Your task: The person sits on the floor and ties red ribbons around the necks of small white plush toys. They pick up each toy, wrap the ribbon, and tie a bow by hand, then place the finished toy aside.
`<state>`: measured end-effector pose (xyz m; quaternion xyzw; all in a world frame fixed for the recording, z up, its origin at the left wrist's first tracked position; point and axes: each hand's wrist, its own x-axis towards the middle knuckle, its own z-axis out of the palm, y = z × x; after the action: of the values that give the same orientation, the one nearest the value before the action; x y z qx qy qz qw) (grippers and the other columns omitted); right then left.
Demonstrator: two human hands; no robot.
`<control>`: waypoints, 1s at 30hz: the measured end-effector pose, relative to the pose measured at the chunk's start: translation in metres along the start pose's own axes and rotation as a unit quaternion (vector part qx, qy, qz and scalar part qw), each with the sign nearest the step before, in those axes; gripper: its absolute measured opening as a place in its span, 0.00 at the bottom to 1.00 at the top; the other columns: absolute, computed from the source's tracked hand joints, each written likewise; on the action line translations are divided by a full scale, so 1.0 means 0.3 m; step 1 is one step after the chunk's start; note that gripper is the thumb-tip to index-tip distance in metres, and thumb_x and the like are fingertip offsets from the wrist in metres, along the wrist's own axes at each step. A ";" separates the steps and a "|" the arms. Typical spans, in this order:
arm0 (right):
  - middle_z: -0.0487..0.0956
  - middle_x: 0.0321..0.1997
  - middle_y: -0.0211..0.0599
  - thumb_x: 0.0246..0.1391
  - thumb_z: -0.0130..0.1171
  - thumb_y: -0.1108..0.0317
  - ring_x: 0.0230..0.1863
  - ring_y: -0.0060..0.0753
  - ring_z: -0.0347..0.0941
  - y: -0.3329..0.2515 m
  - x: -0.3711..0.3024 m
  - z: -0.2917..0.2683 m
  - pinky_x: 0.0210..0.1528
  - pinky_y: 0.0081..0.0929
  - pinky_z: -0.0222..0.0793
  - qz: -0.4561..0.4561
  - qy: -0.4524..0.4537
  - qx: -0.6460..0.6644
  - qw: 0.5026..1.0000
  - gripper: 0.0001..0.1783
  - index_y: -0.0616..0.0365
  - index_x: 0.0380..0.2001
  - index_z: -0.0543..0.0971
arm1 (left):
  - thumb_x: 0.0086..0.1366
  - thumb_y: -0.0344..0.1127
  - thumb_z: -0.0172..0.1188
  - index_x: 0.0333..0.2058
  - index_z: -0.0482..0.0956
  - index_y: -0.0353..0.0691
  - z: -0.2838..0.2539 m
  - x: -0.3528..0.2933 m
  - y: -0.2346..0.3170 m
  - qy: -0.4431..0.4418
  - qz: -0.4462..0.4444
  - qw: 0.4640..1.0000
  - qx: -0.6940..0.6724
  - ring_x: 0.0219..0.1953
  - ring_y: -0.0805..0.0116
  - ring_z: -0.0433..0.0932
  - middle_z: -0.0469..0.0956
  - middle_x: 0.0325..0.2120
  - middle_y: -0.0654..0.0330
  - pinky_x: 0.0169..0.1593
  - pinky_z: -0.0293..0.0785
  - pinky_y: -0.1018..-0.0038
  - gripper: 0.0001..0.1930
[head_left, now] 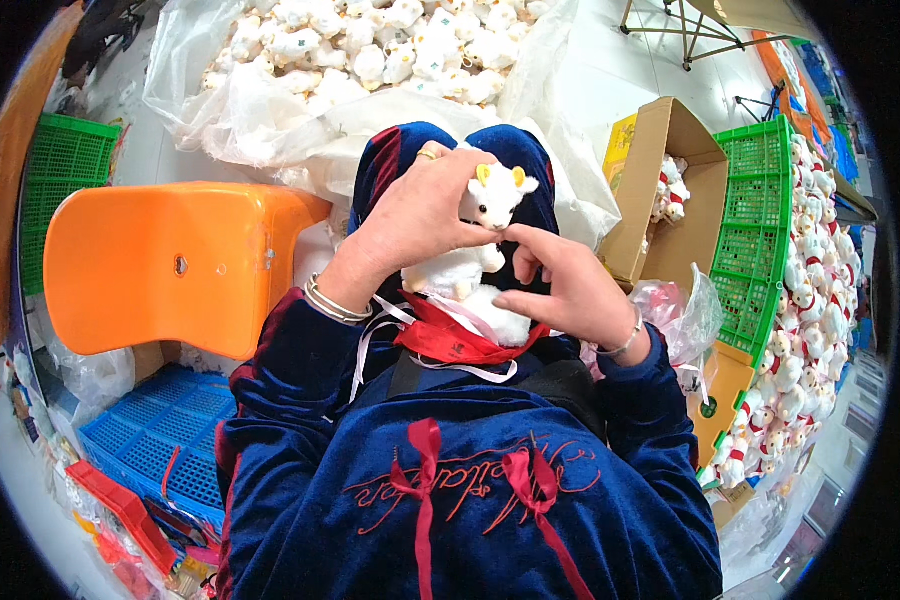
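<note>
Holds one white plush goat upright over the lap, head uppermost, showing two yellow horns. Grips the head with the left hand, thumb reaching across beneath the muzzle; wears one ring there, plus bangles too overlapped to count. Brings the right hand in from the other side, partly open, index fingertip at the left thumb's tip, thumb spread well apart; cannot tell of anything pinched there. Has one red cloth in the lap, topped by one white furry mass; cannot tell this from the same goat's lower body.

Has one orange stool at left, one blue crate and one red tray nearer, one green crate beyond. At right, has one open cardboard box with red-trimmed plush inside, beside another green crate. Faces two heaps beyond counting: white plush toys on plastic sheeting ahead, red-trimmed plush toys far right.
</note>
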<state>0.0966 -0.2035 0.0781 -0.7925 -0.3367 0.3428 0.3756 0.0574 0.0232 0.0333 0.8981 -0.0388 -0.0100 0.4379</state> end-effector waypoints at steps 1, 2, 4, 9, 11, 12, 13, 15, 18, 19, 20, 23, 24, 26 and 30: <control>0.77 0.34 0.38 0.49 0.74 0.65 0.35 0.34 0.76 -0.001 -0.014 -0.004 0.40 0.29 0.73 -0.032 0.016 -0.008 0.999 0.23 0.63 0.45 0.78 | 0.51 0.37 0.78 0.56 0.75 0.37 0.000 -0.002 0.004 0.014 -0.024 0.999 -0.022 0.52 0.51 0.76 0.79 0.49 0.48 0.57 0.73 0.64 0.34; 0.76 0.35 0.39 0.47 0.75 0.65 0.36 0.35 0.76 -0.003 -0.027 -0.009 0.40 0.30 0.73 -0.064 0.031 -0.016 0.997 0.24 0.63 0.46 0.78 | 0.51 0.38 0.78 0.56 0.75 0.37 0.002 -0.004 0.006 0.027 -0.049 0.997 -0.044 0.51 0.52 0.77 0.80 0.48 0.48 0.57 0.73 0.65 0.34; 0.76 0.39 0.41 0.43 0.78 0.59 0.43 0.42 0.74 -0.018 -0.054 -0.019 0.48 0.36 0.72 -0.111 -0.027 -0.020 0.993 0.28 0.61 0.44 0.78 | 0.51 0.38 0.78 0.55 0.76 0.38 0.033 0.002 -0.028 0.074 -0.078 0.992 -0.071 0.50 0.54 0.79 0.80 0.47 0.49 0.54 0.74 0.65 0.33; 0.76 0.40 0.40 0.50 0.70 0.67 0.46 0.47 0.71 0.043 -0.055 0.095 0.53 0.39 0.68 -0.195 -0.146 -0.078 0.967 0.11 0.59 0.34 0.80 | 0.55 0.35 0.73 0.53 0.75 0.38 0.084 -0.028 -0.056 0.167 0.027 0.985 -0.032 0.52 0.47 0.77 0.80 0.47 0.48 0.56 0.73 0.60 0.28; 0.77 0.38 0.40 0.52 0.67 0.70 0.46 0.46 0.73 0.045 -0.043 0.075 0.53 0.38 0.68 -0.179 -0.105 -0.009 0.978 0.07 0.60 0.33 0.79 | 0.57 0.30 0.68 0.54 0.75 0.38 0.070 -0.058 -0.042 0.176 0.039 0.984 0.001 0.55 0.44 0.75 0.79 0.50 0.48 0.59 0.71 0.58 0.24; 0.78 0.38 0.40 0.52 0.65 0.72 0.46 0.45 0.74 0.028 -0.046 0.044 0.53 0.37 0.68 -0.164 -0.065 0.049 0.983 0.06 0.60 0.33 0.79 | 0.56 0.28 0.67 0.55 0.75 0.38 0.074 -0.080 -0.059 0.133 0.061 0.989 0.023 0.57 0.45 0.74 0.77 0.53 0.48 0.61 0.70 0.59 0.25; 0.79 0.39 0.39 0.53 0.65 0.73 0.47 0.42 0.75 0.020 -0.042 0.009 0.52 0.35 0.69 -0.163 -0.052 0.089 0.981 0.05 0.61 0.34 0.80 | 0.55 0.26 0.66 0.56 0.75 0.38 0.074 -0.092 -0.073 0.090 0.087 0.991 0.044 0.58 0.45 0.72 0.76 0.56 0.49 0.62 0.68 0.59 0.27; 0.80 0.42 0.38 0.57 0.65 0.73 0.45 0.33 0.76 0.003 -0.048 -0.028 0.50 0.29 0.70 -0.104 -0.019 0.189 0.976 0.04 0.62 0.35 0.81 | 0.55 0.21 0.61 0.58 0.75 0.37 0.077 -0.130 -0.071 0.022 0.103 0.993 0.060 0.60 0.45 0.70 0.73 0.62 0.51 0.65 0.66 0.59 0.29; 0.83 0.41 0.33 0.64 0.63 0.69 0.41 0.20 0.76 -0.016 -0.060 -0.066 0.47 0.21 0.72 0.015 -0.018 0.308 0.951 0.07 0.63 0.37 0.82 | 0.56 0.19 0.59 0.58 0.75 0.37 0.039 -0.146 -0.054 0.008 0.087 0.995 0.044 0.62 0.46 0.69 0.74 0.61 0.51 0.65 0.67 0.60 0.28; 0.83 0.40 0.32 0.65 0.63 0.68 0.40 0.19 0.77 -0.017 -0.057 -0.067 0.46 0.20 0.72 0.034 -0.017 0.332 0.943 0.08 0.63 0.39 0.81 | 0.60 0.25 0.58 0.55 0.78 0.35 0.021 -0.143 -0.042 0.023 0.089 0.995 0.039 0.59 0.48 0.72 0.76 0.59 0.52 0.64 0.70 0.60 0.22; 0.83 0.40 0.31 0.66 0.62 0.67 0.40 0.19 0.77 -0.014 -0.053 -0.065 0.46 0.20 0.73 0.054 -0.016 0.355 0.933 0.09 0.62 0.41 0.80 | 0.60 0.24 0.57 0.55 0.78 0.36 0.015 -0.143 -0.048 0.031 0.103 0.994 -0.008 0.58 0.49 0.74 0.77 0.58 0.52 0.63 0.70 0.61 0.22; 0.83 0.40 0.31 0.67 0.62 0.67 0.39 0.18 0.77 0.018 -0.031 -0.037 0.46 0.19 0.74 0.040 -0.007 0.393 0.918 0.10 0.63 0.44 0.78 | 0.63 0.26 0.58 0.52 0.80 0.35 -0.006 -0.139 -0.025 0.068 0.124 0.980 -0.137 0.51 0.55 0.78 0.80 0.52 0.52 0.58 0.72 0.64 0.18; 0.83 0.39 0.31 0.67 0.61 0.66 0.39 0.18 0.77 0.019 -0.026 -0.036 0.45 0.19 0.74 0.037 -0.010 0.387 0.921 0.11 0.63 0.45 0.78 | 0.63 0.28 0.59 0.51 0.81 0.36 -0.011 -0.141 0.011 0.061 0.101 0.981 -0.155 0.52 0.55 0.78 0.81 0.51 0.52 0.57 0.73 0.65 0.17; 0.82 0.39 0.31 0.67 0.61 0.66 0.39 0.18 0.78 0.018 -0.018 -0.034 0.44 0.19 0.74 0.029 -0.018 0.376 0.926 0.12 0.64 0.46 0.77 | 0.64 0.31 0.62 0.50 0.81 0.36 -0.034 -0.136 0.103 0.046 0.053 0.979 -0.190 0.52 0.56 0.78 0.81 0.47 0.51 0.55 0.74 0.66 0.16; 0.81 0.36 0.31 0.67 0.59 0.71 0.35 0.19 0.77 -0.001 -0.001 -0.068 0.40 0.19 0.74 0.010 -0.002 0.361 0.933 0.09 0.64 0.46 0.77 | 0.66 0.35 0.65 0.43 0.84 0.35 -0.059 -0.103 0.128 -0.096 -0.034 0.978 -0.184 0.29 0.64 0.81 0.82 0.27 0.54 0.38 0.77 0.72 0.11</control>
<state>0.1126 -0.2112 0.0885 -0.6062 -0.1832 0.4461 0.6324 0.0253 0.0159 0.0738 0.7976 -0.0472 -0.1183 0.5896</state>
